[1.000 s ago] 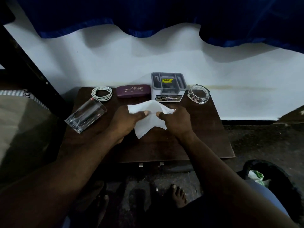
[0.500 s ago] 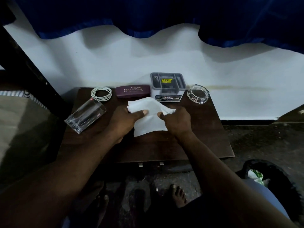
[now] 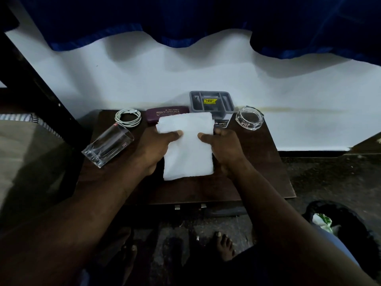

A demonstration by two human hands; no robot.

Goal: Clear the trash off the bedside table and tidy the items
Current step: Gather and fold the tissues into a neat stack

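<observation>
A white cloth (image 3: pixel 186 153), folded into a tall rectangle, hangs over the middle of the dark wooden bedside table (image 3: pixel 257 178). My left hand (image 3: pixel 156 147) pinches its left edge with the thumb on top. My right hand (image 3: pixel 224 147) pinches its right edge the same way. Behind the cloth lie a maroon spectacle case (image 3: pixel 167 112) and a grey organiser tray (image 3: pixel 212 103), both partly hidden. A clear drinking glass (image 3: pixel 108 146) lies on its side at the table's left edge.
A coiled white cable (image 3: pixel 127 117) sits at the back left and a glass ashtray (image 3: pixel 249 118) at the back right. A black bin (image 3: pixel 338 219) holding trash stands on the floor at lower right. A bed edge (image 3: pixel 31 145) adjoins the table's left.
The crumpled cloth has been spread and now hangs as a flat, neat rectangle. Both hands have moved slightly apart and toward the wall while still holding it.
</observation>
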